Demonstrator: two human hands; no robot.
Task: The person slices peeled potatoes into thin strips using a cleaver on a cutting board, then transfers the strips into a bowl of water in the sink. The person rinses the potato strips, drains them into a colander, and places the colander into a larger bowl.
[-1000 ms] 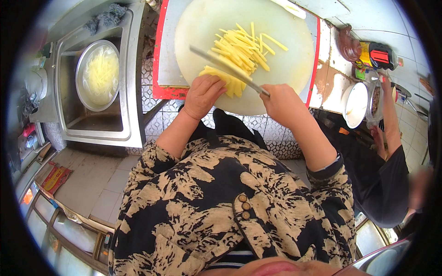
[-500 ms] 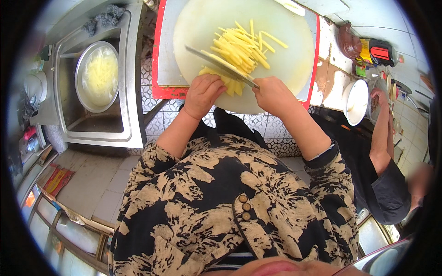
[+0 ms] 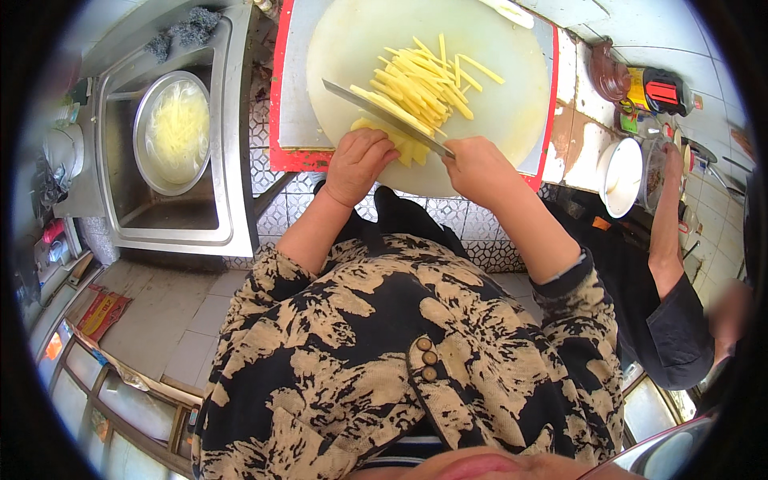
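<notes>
A round whitish cutting board (image 3: 512, 112) bears a heap of pale yellow potato sticks (image 3: 420, 80). My right hand (image 3: 482, 172) is wrapped round the handle of a kitchen knife (image 3: 376, 110), whose blade slants toward the far left between the sticks and some potato slices (image 3: 412, 154). On those slices, at the board's near edge, rest the curled, closed fingers of my left hand (image 3: 360, 166). The blade lies close beyond these fingertips. How far it has cut into the slices is hidden.
At the left, a metal bowl (image 3: 138, 148) of yellow strips in water stands in a steel sink (image 3: 172, 240). A white bowl (image 3: 620, 178) is at the right, near a co-worker's arm (image 3: 664, 232). The cutting board lies on a red-edged stand (image 3: 274, 104).
My hands and the knife hold nearly the same pose at the slices. The whole view has shifted slightly. The co-worker's arm at the right has moved a little.
</notes>
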